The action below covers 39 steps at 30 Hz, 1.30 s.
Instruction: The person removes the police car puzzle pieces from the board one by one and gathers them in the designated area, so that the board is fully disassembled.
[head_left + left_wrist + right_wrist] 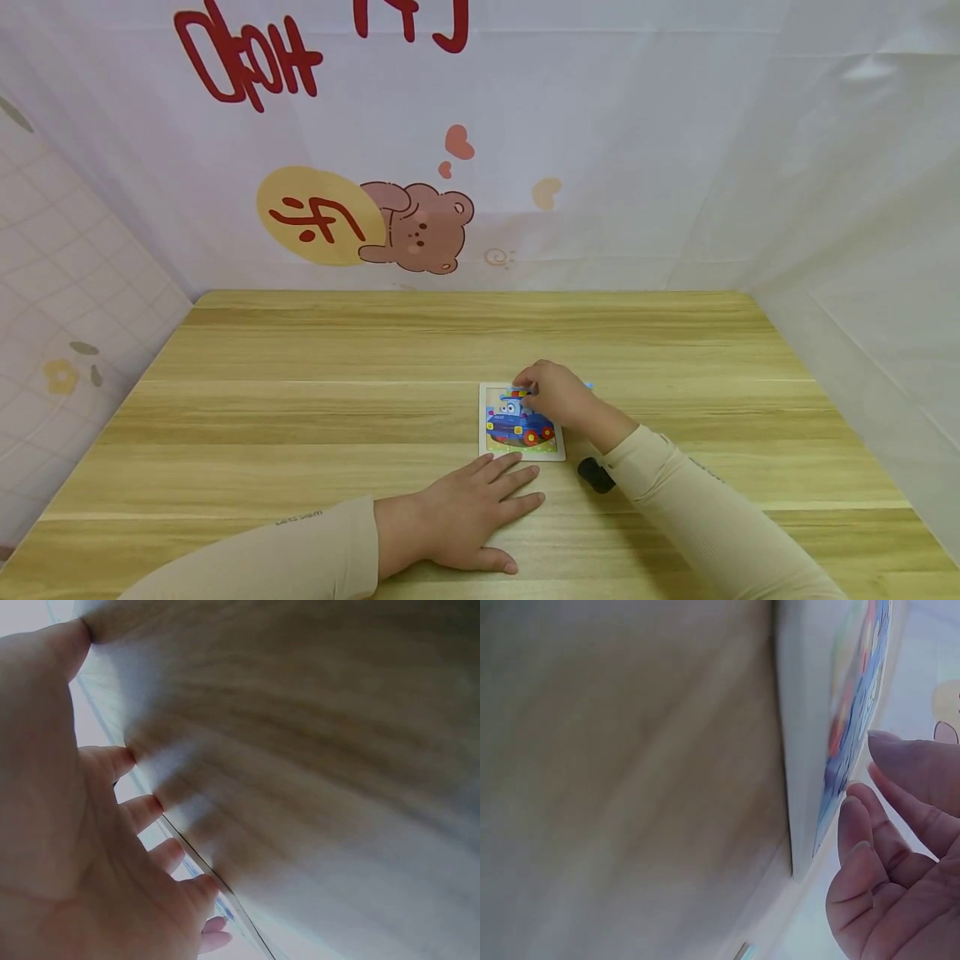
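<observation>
A small picture puzzle board (pixel 559 456) with a pale frame lies on the table, showing a blue cartoon police car with red wheels. My right hand (pixel 558 396) bends over its upper right part, fingertips at the car's red and yellow roof light. In the right wrist view the fingers (pixel 859 877) are bent and the thumb is close to the picture; whether they pinch a piece cannot be made out. Flat on the table, my left hand (pixel 468 512) spreads its fingers, with fingertips by the board's near edge. The left wrist view shows those fingertips (pixel 172 851) along that edge.
A light blue bit (pixel 589 385) shows past my right hand, mostly hidden. Beneath the right wrist is a black object (pixel 596 475), probably the wrist camera. The wood-grain table (pixel 300 358) meets white printed cloth (pixel 637 167) at the back and sides.
</observation>
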Motion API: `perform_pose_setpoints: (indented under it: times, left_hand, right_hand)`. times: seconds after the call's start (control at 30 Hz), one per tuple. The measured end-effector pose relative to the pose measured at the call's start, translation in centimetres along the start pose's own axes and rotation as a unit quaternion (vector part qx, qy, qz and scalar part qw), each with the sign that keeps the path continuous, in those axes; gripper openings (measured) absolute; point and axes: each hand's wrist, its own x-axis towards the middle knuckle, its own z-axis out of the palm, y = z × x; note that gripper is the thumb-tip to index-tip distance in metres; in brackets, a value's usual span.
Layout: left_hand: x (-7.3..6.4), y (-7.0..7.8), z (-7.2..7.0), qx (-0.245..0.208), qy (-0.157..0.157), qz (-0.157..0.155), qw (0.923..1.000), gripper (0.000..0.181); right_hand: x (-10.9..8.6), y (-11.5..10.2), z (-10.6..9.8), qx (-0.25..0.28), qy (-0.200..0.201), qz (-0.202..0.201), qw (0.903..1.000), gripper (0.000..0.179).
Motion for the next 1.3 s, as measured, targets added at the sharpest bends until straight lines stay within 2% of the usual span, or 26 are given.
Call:
perform_pose_setpoints:
  times: [0.3,0.53,1.07,1.3]
  left_hand:
    - [-0.1,0.0,0.2,-0.003,0.000,0.002,1.0000,0.074]
    - [-0.2,0.0,0.2,0.002,0.007,0.002,1.0000,0.074]
    - [-0.2,-0.1,-0.2,-0.010,-0.003,-0.001,0.9999,0.074]
    - [-0.1,-0.1,-0.2,-0.013,-0.005,0.000,0.9999,0.075]
  right_hand:
    - [0.0,-0.2,0.4,-0.012,0.007,-0.009,0.9999,0.021]
    - [0.1,-0.5,0.5,0.004,-0.003,-0.011,0.9999,0.020]
    - [-0.3,-1.1,0.3,-0.075,0.026,-0.016,0.9967,0.015]
    - [-0.2,-1.2,0.4,-0.082,0.028,-0.015,0.9961,0.015]
